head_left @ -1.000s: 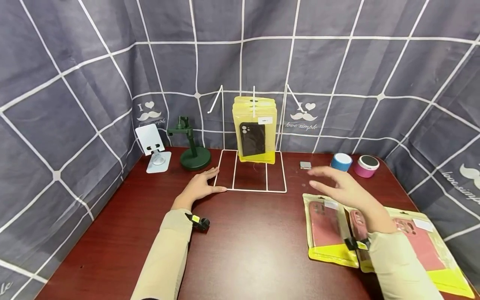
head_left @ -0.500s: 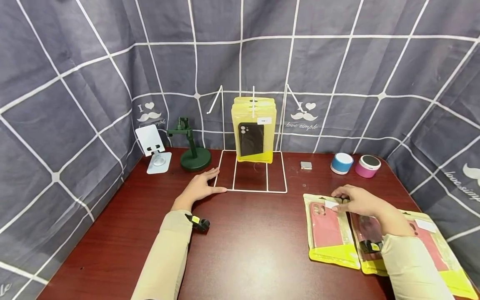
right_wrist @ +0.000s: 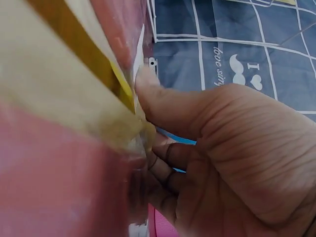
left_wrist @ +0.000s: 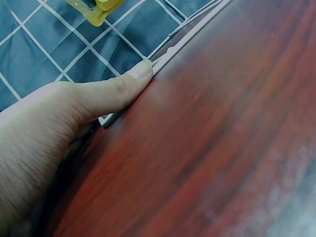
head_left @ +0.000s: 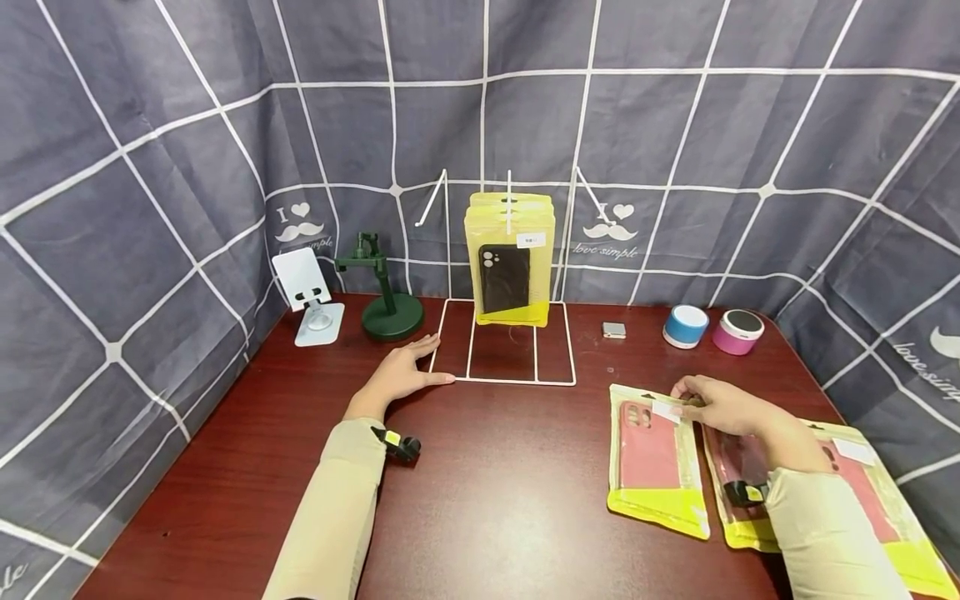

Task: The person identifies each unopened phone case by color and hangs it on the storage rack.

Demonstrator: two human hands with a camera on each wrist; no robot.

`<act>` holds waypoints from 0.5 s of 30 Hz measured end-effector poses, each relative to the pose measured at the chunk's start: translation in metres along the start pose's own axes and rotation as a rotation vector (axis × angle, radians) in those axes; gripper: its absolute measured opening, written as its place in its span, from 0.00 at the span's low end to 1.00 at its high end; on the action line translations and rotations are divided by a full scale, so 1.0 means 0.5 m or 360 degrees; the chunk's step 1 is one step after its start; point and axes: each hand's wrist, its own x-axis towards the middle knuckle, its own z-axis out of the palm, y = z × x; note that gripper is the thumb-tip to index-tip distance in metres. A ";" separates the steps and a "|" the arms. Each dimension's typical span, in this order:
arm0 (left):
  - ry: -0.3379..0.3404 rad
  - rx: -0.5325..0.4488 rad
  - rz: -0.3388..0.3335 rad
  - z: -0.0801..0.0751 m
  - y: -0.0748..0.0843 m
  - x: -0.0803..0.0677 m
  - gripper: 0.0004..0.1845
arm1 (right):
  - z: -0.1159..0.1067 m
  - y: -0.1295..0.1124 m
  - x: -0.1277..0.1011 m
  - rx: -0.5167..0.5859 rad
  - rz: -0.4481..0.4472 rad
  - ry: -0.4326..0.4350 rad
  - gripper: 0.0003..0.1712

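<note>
My left hand (head_left: 401,375) rests at the left side of a white wire display rack (head_left: 517,382), its thumb touching the front bar in the left wrist view. The fingers lie fairly straight. On the right, my right hand (head_left: 738,412) pinches the upper right edge of a packaged phone case (head_left: 648,450), a pink case in a clear bag with a yellow bottom. Two more packaged pink cases lie beside it, the middle package (head_left: 738,467) partly hidden under my hand and the right package (head_left: 862,492) partly behind my sleeve. Black-case packages (head_left: 510,283) hang on the rack's middle hook.
Behind the left hand stand a white folding stand (head_left: 307,292) and a dark green stand (head_left: 390,312). Along the back right are a small silver square item (head_left: 613,331), a blue speaker (head_left: 685,327) and a pink speaker (head_left: 738,332). A grey checked cloth surrounds the table.
My right hand has come down and right from above the table to pinch the left package's edge. That package has shifted slightly left at its lower end. The left hand stays put.
</note>
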 end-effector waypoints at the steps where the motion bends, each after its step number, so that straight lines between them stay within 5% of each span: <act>1: -0.0003 0.0001 -0.0002 0.000 0.000 0.000 0.57 | 0.001 0.001 0.000 -0.0010 -0.0003 0.0006 0.10; 11: 0.0011 -0.0023 0.0010 -0.002 0.002 -0.001 0.57 | 0.003 0.005 0.003 -0.0215 -0.0140 0.0180 0.07; 15: 0.0010 -0.0021 0.0010 -0.002 0.001 -0.003 0.57 | 0.000 -0.002 0.003 -0.0001 -0.0088 0.0223 0.05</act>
